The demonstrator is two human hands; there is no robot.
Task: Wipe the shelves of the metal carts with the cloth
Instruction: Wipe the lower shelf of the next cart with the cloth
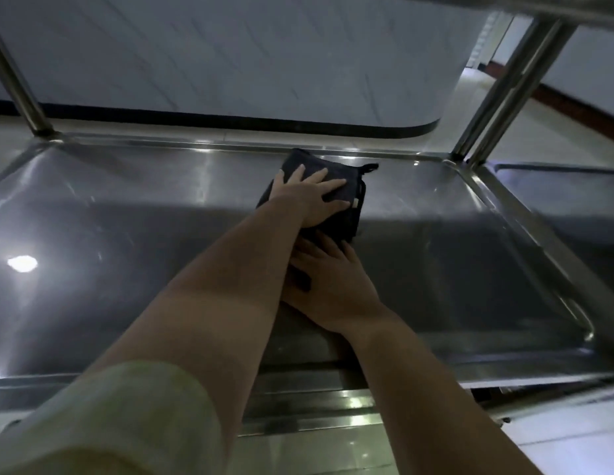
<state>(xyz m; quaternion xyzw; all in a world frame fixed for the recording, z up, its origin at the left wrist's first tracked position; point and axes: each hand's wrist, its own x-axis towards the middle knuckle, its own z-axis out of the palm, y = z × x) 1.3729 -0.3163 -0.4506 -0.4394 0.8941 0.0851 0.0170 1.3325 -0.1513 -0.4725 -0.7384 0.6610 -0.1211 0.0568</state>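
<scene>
A dark folded cloth [310,162] lies on the steel cart shelf [127,234], close to its far rim and right of the middle. My left hand [307,197] presses flat on top of the cloth with its fingers spread. My right hand [333,286] lies just behind it, palm down, with its fingertips on the cloth's near end. A dark strip shows under the right thumb. The left forearm crosses over part of the right hand.
Upright steel posts stand at the far left corner [17,84] and the far right corner [504,87]. A second cart's shelf [555,197] adjoins on the right. An upper shelf edge [538,8] hangs overhead. A lower shelf [315,409] shows below the near rim. A tiled wall stands behind.
</scene>
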